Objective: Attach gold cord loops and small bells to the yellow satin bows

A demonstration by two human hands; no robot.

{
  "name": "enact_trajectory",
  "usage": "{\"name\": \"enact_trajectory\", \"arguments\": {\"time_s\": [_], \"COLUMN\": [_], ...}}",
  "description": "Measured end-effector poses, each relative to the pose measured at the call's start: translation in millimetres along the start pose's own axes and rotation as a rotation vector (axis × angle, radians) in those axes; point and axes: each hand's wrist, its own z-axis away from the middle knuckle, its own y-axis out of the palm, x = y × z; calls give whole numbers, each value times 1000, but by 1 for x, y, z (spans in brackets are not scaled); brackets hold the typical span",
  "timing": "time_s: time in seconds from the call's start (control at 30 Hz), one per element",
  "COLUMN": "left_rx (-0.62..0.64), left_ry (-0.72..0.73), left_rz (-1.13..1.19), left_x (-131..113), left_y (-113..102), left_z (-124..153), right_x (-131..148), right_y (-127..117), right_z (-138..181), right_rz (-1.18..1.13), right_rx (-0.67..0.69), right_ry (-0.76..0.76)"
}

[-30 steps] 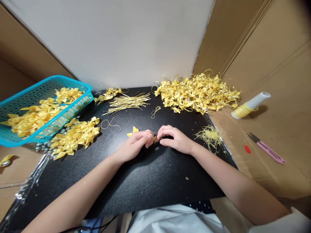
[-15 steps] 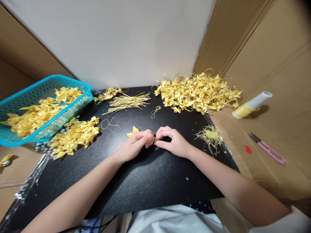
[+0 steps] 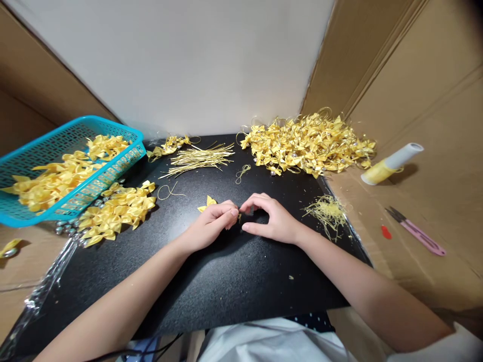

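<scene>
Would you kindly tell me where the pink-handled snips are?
In the head view, the snips lie at right, beside the red piece and below the tube.

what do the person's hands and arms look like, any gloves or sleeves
The left hand and right hand wear no gloves; no rings or watch show. Both forearms are bare. A white sleeve shows on the right arm only.

The ribbon piece (image 3: pixel 207 202) is yellow, the basket (image 3: pixel 22 221) turquoise.
</scene>
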Motion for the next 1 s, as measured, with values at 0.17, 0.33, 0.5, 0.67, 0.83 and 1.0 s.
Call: {"name": "enact_trajectory", "arguments": {"time_s": [0.17,0.33,0.5,0.67,0.83,1.0], "left_rx": [-4,-32,-30,-46,-57,-77], "left_ry": [63,100,112,118,122,107], "left_rz": [-212,-318,-318,-340,-353,-359], "left_x": [-7,-10,-10,-9,-11,-10], "left_y": [0,1,1,4,4,3], "left_z": [-1,-2,-2,-1,-3,-3], "right_x": [-3,-5,-3,-1,-2,-2], "right_y": [6,10,9,9,8,6], "right_z": [-3,-10,-14,-12,-11,-12], "right_rz": [6,-82,-212,-262,-341,-369], "right_rx": [-32,27,63,39,25,30], "right_ry": [53,147,159,149,187,225]}}
